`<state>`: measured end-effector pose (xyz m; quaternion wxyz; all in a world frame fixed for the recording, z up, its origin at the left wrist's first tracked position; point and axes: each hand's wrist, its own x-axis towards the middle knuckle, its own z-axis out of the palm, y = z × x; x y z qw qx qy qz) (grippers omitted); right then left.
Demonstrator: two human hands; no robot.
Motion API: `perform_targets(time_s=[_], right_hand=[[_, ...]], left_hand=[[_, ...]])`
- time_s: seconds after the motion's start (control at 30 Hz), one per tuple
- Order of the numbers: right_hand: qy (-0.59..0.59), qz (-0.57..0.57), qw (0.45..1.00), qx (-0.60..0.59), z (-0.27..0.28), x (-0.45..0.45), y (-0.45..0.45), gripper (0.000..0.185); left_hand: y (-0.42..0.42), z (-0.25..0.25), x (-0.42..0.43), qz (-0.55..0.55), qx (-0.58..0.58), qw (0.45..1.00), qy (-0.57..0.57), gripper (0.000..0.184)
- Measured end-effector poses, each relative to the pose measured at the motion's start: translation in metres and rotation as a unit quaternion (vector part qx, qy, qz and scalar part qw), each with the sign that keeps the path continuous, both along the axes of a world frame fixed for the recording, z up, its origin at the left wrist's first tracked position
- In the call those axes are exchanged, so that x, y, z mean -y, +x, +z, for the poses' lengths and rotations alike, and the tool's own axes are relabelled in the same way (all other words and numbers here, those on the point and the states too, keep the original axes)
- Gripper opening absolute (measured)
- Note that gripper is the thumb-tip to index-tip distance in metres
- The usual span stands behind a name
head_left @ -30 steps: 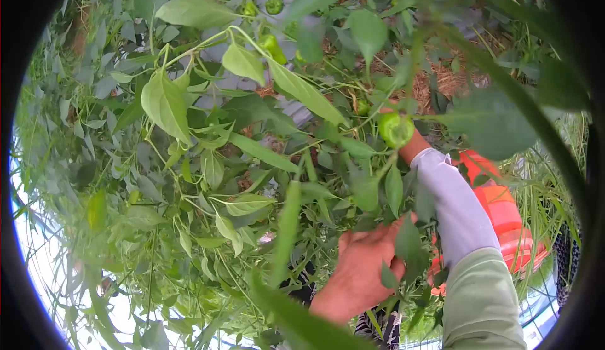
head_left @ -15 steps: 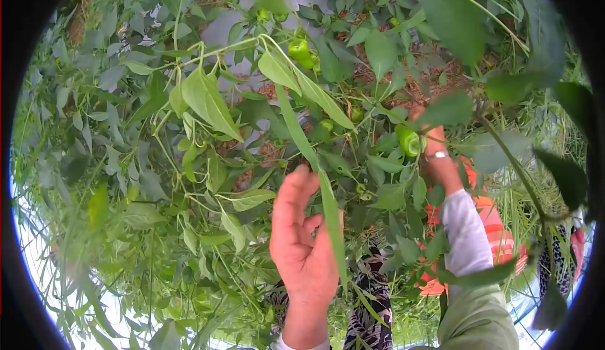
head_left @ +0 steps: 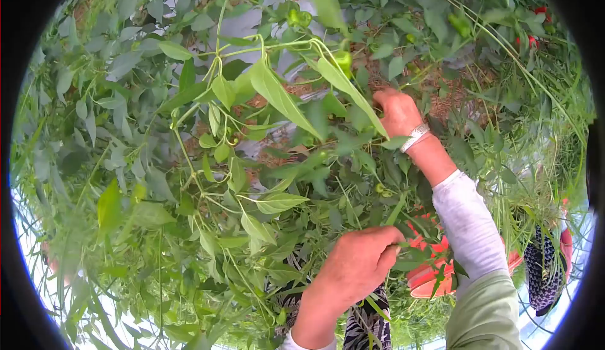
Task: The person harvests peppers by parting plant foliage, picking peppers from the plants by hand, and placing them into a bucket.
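Observation:
My right hand (head_left: 401,115), with a pale bracelet (head_left: 416,137) at the wrist, reaches into the pepper plants over the brown dry mulch (head_left: 450,95). Its fingers are curled in, and what they grip, if anything, is hidden. Lower down, my left hand (head_left: 353,263) is closed, thumb against fingers, beside some green leaves (head_left: 413,258); I cannot make out what is pinched there. A green pepper (head_left: 343,62) hangs up and left of my right hand. Another green pepper (head_left: 299,18) is farther back.
A long leafy pepper branch (head_left: 277,46) crosses close before the camera. Red peppers (head_left: 542,13) show at the upper right. Pale ground sheet (head_left: 242,25) shows between plants. An orange-red shoe (head_left: 435,281) and a dark patterned piece of cloth (head_left: 543,268) are at the lower right.
My left hand has turned from a raised, half-curled pose to a closed one, lower and farther right. My right hand has shifted left and shows more clearly. The view has shifted too.

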<state>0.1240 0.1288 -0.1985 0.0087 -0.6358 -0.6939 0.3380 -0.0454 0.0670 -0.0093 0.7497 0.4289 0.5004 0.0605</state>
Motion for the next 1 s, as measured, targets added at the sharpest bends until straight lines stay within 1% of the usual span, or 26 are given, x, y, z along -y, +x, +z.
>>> perform_targets(time_s=[0.03,0.07,0.13,0.17,0.2,0.27,0.3,0.37,0.4,0.47,0.5,0.53,0.6,0.63,0.7,0.8,0.87,0.93,1.0], right_hand=[[-0.035,0.012,0.999,-0.006,0.001,0.001,0.004,0.034],[-0.037,0.015,0.999,-0.005,0.002,0.005,0.004,0.034],[-0.075,0.036,0.992,-0.091,0.003,0.015,0.003,0.039],[-0.050,0.043,0.987,-0.148,0.000,0.023,0.004,0.040],[-0.045,0.037,0.987,-0.152,-0.006,0.029,0.001,0.041],[-0.091,0.032,0.989,-0.115,-0.001,0.027,-0.007,0.040],[-0.090,0.032,0.989,-0.115,-0.002,0.027,-0.009,0.040],[-0.089,0.050,0.994,-0.033,-0.002,0.027,-0.012,0.033],[-0.088,0.049,0.994,-0.032,0.000,0.028,-0.013,0.033],[-0.103,0.075,0.991,0.042,0.010,0.027,-0.017,0.023],[-0.057,0.097,0.991,0.067,0.017,0.028,-0.020,0.020],[-0.056,0.096,0.992,0.066,0.019,0.024,-0.022,0.020],[-0.191,0.109,0.972,0.082,0.018,0.016,-0.023,0.023],[-0.117,0.107,0.985,0.062,0.011,0.020,-0.022,0.022],[-0.111,0.100,0.987,0.054,0.002,0.025,-0.015,0.021],[-0.094,0.076,0.992,0.031,0.009,0.020,-0.012,0.020],[-0.096,0.090,0.991,0.034,0.017,0.015,-0.013,0.022],[-0.103,0.080,0.991,0.035,0.019,0.015,-0.019,0.022],[-0.116,0.073,0.988,0.066,0.018,0.018,-0.023,0.022]], left_hand=[[-0.002,-0.001,0.000,0.004,0.002,1.000,-0.004,0.011],[-0.002,-0.001,0.000,-0.006,0.009,1.000,-0.021,0.012],[-0.004,-0.001,-0.001,-0.014,0.017,0.999,-0.035,0.013],[-0.003,-0.001,-0.001,-0.014,0.016,0.999,-0.024,0.012],[-0.002,-0.001,-0.002,-0.015,0.014,1.000,-0.013,0.012],[-0.002,0.000,-0.005,-0.023,0.008,1.000,-0.017,0.012],[-0.002,0.000,-0.007,-0.030,0.003,0.999,-0.023,0.012],[-0.001,-0.001,-0.007,-0.022,0.003,0.999,-0.024,0.013],[0.000,-0.001,-0.007,-0.013,0.004,1.000,-0.025,0.013],[0.001,-0.001,-0.007,0.002,0.001,1.000,-0.016,0.013],[0.002,-0.002,-0.007,0.020,-0.004,1.000,-0.009,0.013],[0.002,-0.001,-0.007,0.019,-0.005,1.000,-0.008,0.013],[0.002,0.000,-0.008,0.050,-0.004,0.999,-0.016,0.012],[0.003,0.000,-0.008,0.049,-0.005,0.999,-0.018,0.012],[0.004,0.001,-0.009,0.023,0.001,1.000,-0.013,0.014],[0.003,0.002,-0.010,0.029,0.005,0.999,-0.020,0.016],[0.000,0.002,-0.011,0.033,0.005,0.999,-0.013,0.016],[-0.002,0.002,-0.012,0.036,0.007,0.999,-0.006,0.017],[-0.003,0.002,-0.012,0.030,0.010,0.999,0.004,0.017]])
